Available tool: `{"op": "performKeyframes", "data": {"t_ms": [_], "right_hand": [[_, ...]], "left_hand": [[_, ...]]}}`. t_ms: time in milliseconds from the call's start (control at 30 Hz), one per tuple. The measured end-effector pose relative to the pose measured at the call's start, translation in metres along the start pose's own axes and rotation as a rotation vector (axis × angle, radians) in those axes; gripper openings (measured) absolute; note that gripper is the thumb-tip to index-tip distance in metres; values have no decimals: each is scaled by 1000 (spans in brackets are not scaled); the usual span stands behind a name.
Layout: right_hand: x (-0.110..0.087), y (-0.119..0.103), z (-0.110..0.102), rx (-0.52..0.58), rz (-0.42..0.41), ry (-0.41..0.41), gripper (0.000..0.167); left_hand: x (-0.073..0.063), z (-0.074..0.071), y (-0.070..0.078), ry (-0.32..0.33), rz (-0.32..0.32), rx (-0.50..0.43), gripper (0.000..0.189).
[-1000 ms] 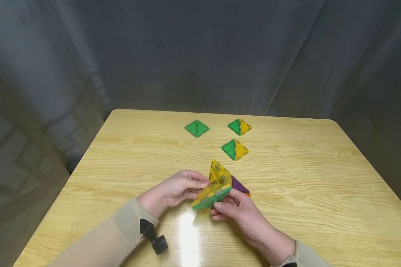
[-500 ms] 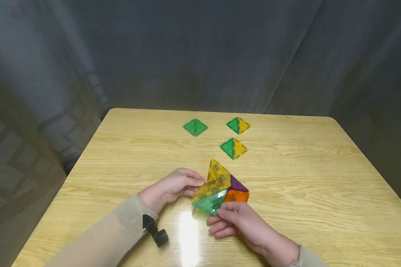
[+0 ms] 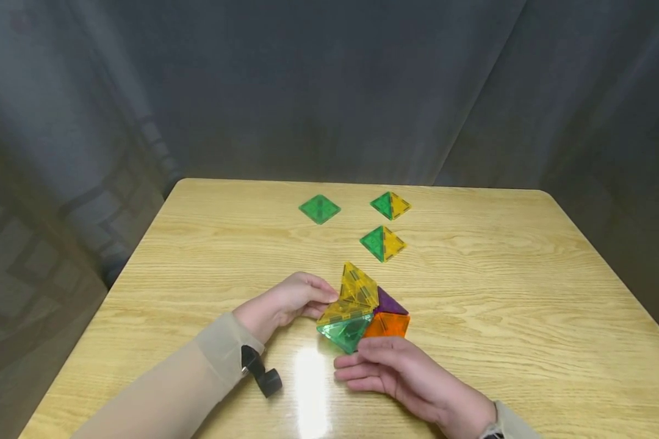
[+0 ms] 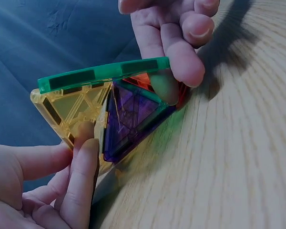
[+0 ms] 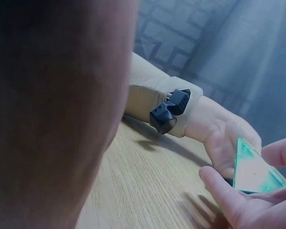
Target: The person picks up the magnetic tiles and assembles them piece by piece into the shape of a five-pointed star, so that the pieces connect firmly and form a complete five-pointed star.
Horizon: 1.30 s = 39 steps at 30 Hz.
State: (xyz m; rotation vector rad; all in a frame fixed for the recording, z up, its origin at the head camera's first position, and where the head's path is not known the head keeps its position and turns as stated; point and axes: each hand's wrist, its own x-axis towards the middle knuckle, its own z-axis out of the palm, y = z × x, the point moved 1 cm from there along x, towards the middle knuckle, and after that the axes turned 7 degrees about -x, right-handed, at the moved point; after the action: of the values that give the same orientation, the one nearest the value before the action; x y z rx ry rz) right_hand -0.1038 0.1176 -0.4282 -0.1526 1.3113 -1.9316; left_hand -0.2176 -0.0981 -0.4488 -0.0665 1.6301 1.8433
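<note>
While the left hand point(image 3: 291, 299) pinches a yellow triangle point(image 3: 345, 312) of the colored shape point(image 3: 360, 292) between both hands, the right hand point(image 3: 403, 375), thumb apart, rests loose fingers against its green triangle point(image 3: 345, 332). Beyond the shape, three flat diamonds point(image 3: 383, 244) lie on the table point(image 3: 500, 274).

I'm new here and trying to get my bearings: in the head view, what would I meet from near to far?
Right hand → orange tile → purple tile → nearer green-and-yellow diamond → farther green-and-yellow diamond → dark curtain.
</note>
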Motion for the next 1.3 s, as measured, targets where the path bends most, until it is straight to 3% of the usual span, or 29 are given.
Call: {"op": "performKeyframes", "data": {"t_ms": [267, 533, 633, 700, 867, 933, 1100, 1300], "right_hand": [[-10, -5, 3, -7, 7, -4, 34], [-17, -5, 0, -17, 13, -33, 54], [-18, -5, -3, -99, -15, -25, 47], [-20, -8, -9, -217, -66, 58, 39], [-27, -25, -35, -463, -173, 544, 30], [-28, -30, -46, -488, -152, 642, 34], [-27, -33, -59, -558, -78, 589, 44], [-25, -35, -66, -589, -96, 596, 46]], "left_hand": [[0, 3, 1, 17, 4, 19, 12], [-1, 6, 0, 15, 24, 30, 13], [-2, 7, -1, 18, 31, 32, 12], [-2, 8, -1, 23, 37, 41, 12], [-2, 10, 1, 44, 57, 100, 11], [-2, 10, 1, 56, 64, 137, 10], [-2, 11, 1, 97, 112, 270, 8], [-11, 8, 1, 118, 136, 323, 18]]}}
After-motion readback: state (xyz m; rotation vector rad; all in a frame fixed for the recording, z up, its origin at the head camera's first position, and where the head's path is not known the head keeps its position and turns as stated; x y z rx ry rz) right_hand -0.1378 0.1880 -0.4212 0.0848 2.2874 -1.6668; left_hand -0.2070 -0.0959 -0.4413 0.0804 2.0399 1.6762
